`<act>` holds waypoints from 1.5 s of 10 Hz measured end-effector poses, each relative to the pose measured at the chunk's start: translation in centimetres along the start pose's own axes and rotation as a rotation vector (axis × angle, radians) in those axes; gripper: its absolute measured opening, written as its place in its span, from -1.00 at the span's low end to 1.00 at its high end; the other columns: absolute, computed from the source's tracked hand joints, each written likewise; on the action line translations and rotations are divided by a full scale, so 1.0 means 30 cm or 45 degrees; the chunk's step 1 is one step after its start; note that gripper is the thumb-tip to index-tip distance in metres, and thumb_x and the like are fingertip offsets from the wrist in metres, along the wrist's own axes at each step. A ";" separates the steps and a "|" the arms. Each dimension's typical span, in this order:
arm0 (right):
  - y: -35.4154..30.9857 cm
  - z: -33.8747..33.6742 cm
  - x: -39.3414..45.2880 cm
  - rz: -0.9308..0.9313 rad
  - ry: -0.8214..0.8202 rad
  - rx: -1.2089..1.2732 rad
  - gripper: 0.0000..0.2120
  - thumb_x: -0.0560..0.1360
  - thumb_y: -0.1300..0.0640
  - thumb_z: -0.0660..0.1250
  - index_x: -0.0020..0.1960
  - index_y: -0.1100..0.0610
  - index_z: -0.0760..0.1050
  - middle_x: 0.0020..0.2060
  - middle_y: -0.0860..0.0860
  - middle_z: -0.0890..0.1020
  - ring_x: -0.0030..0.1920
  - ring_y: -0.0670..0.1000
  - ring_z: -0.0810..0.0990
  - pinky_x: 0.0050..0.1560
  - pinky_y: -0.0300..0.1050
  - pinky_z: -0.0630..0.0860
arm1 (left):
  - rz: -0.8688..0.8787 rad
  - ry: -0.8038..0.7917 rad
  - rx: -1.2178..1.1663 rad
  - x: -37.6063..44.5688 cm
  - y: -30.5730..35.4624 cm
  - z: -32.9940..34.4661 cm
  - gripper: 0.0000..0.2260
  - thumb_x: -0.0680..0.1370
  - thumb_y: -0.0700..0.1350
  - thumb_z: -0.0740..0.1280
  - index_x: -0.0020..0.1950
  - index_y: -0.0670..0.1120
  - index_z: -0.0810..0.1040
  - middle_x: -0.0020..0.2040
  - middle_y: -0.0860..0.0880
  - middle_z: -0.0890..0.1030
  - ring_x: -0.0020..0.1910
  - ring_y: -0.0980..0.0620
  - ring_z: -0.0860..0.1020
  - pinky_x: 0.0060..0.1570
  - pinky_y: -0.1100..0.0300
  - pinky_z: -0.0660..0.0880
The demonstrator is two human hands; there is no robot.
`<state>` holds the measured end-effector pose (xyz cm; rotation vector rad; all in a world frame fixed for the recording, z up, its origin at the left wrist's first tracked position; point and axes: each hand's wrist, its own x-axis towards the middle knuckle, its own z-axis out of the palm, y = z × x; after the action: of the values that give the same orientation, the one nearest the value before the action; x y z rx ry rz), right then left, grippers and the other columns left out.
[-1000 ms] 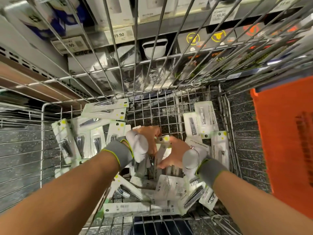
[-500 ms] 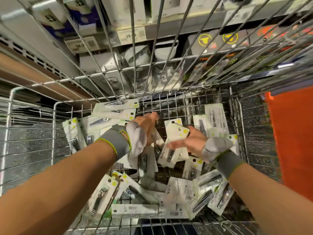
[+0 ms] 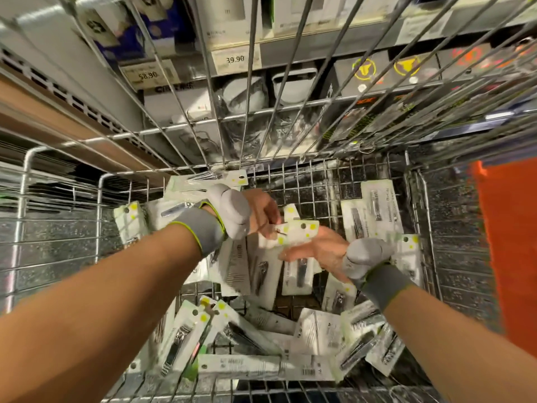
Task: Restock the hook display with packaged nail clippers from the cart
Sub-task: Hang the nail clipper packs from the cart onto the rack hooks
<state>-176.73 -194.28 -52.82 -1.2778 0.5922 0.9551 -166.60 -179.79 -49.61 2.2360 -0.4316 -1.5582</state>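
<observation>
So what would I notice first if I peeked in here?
Two hands meeting in the middle: the left hand and right hand hold a bunch of white packs above the wire cart. Under them lies a messy pile of nail clippers. At the far right sits a bright orange bin.

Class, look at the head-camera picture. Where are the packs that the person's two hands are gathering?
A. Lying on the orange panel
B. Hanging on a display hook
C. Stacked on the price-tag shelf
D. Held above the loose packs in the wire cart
D: the left hand and right hand hold a bunch of packs over the pile in the wire cart.
</observation>
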 end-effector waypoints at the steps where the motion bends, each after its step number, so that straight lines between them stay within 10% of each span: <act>1: 0.015 -0.009 0.003 -0.002 0.090 0.019 -0.79 0.38 0.36 0.44 -0.04 0.15 0.55 0.02 0.05 0.64 0.10 -0.01 0.59 -0.09 -0.22 0.58 | 0.024 0.040 -0.369 0.014 0.016 0.013 -0.81 0.47 -0.30 0.40 0.07 -0.22 0.61 -0.13 -0.04 0.61 -0.16 0.13 0.58 0.00 0.24 0.50; 3: 0.016 -0.031 0.019 0.074 0.277 -0.061 -0.50 0.23 0.02 0.55 0.09 0.24 0.61 0.02 0.12 0.66 0.04 0.07 0.64 0.16 -0.04 0.53 | -0.019 0.309 -0.680 0.025 0.002 0.052 -0.62 0.36 -0.33 0.50 0.09 -0.18 0.46 -0.01 -0.14 0.57 0.00 -0.07 0.54 0.08 0.12 0.49; 4: 0.022 -0.040 0.009 0.088 0.295 0.242 -0.64 0.37 0.29 0.46 0.14 0.36 0.53 0.01 0.25 0.64 -0.07 0.14 0.63 -0.02 -0.02 0.58 | -0.085 0.112 -0.473 0.000 -0.023 0.045 -0.39 0.35 -0.23 0.53 0.31 -0.19 0.31 0.14 -0.16 0.52 0.12 -0.10 0.50 0.18 0.05 0.44; 6: 0.007 -0.067 -0.008 0.141 0.305 0.475 -0.76 0.45 0.25 0.37 0.10 0.29 0.53 0.19 0.32 0.54 0.22 0.23 0.52 -0.02 0.02 0.53 | -0.093 0.046 -0.477 -0.008 -0.017 0.093 -0.24 0.29 -0.27 0.55 0.38 -0.24 0.22 0.09 -0.15 0.43 0.00 -0.02 0.43 -0.21 0.32 0.42; 8: -0.044 -0.091 -0.061 0.009 0.173 0.647 -0.60 0.50 0.21 0.31 0.30 0.31 0.42 -0.05 0.14 0.63 -0.04 0.11 0.60 -0.05 -0.04 0.53 | -0.153 0.157 -0.707 -0.043 0.030 0.068 -0.49 0.40 -0.22 0.50 0.30 -0.21 0.42 0.13 -0.13 0.58 -0.08 0.03 0.51 -0.10 0.33 0.40; 9: -0.082 -0.111 -0.047 -0.082 0.047 0.756 -0.65 0.41 0.36 0.36 0.18 0.15 0.56 0.07 -0.05 0.62 0.17 0.05 0.57 0.22 -0.07 0.47 | -0.156 0.186 -0.721 -0.054 0.061 0.065 -0.57 0.41 -0.16 0.49 0.24 -0.17 0.50 0.08 -0.09 0.59 -0.09 0.06 0.51 -0.15 0.30 0.36; 12: -0.106 -0.039 -0.068 -0.210 0.193 0.503 -0.80 0.41 0.09 0.43 0.04 0.03 0.61 0.06 -0.09 0.61 0.19 -0.05 0.52 0.36 -0.06 0.29 | -0.097 0.208 -0.727 -0.079 0.131 0.070 -0.58 0.45 -0.16 0.46 0.25 -0.21 0.44 -0.10 -0.07 0.52 -0.27 0.05 0.44 -0.28 0.28 0.38; 13: -0.095 -0.061 -0.064 -0.278 0.140 0.704 -0.80 0.48 0.23 0.35 0.10 0.16 0.55 0.21 0.17 0.56 0.11 -0.05 0.57 0.30 -0.06 0.40 | -0.086 0.266 -0.724 -0.083 0.145 0.077 -0.53 0.43 -0.16 0.48 0.27 -0.23 0.42 -0.12 -0.04 0.53 -0.25 0.05 0.47 -0.25 0.28 0.42; 14: -0.101 -0.090 -0.063 -0.350 -0.017 0.781 -0.71 0.45 0.34 0.30 0.16 0.22 0.47 0.28 0.24 0.46 0.26 -0.12 0.50 0.25 -0.21 0.43 | -0.224 0.203 -0.694 -0.095 0.159 0.061 -0.43 0.42 -0.04 0.48 0.34 -0.20 0.37 0.13 -0.10 0.55 0.10 -0.12 0.54 0.01 0.18 0.45; 15: -0.106 -0.061 -0.071 -0.223 0.229 0.687 -0.78 0.49 0.04 0.34 0.11 0.07 0.49 0.14 -0.05 0.56 0.26 0.10 0.51 0.16 -0.03 0.51 | -0.231 -0.469 -1.054 -0.115 0.151 0.067 -0.53 0.49 0.09 0.37 0.31 -0.08 0.37 0.22 -0.06 0.49 0.21 -0.04 0.46 0.04 0.19 0.46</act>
<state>-174.85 -196.62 -49.82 -0.9122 0.8001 0.4881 -169.82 -182.49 -45.27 1.3872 0.3013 -1.8005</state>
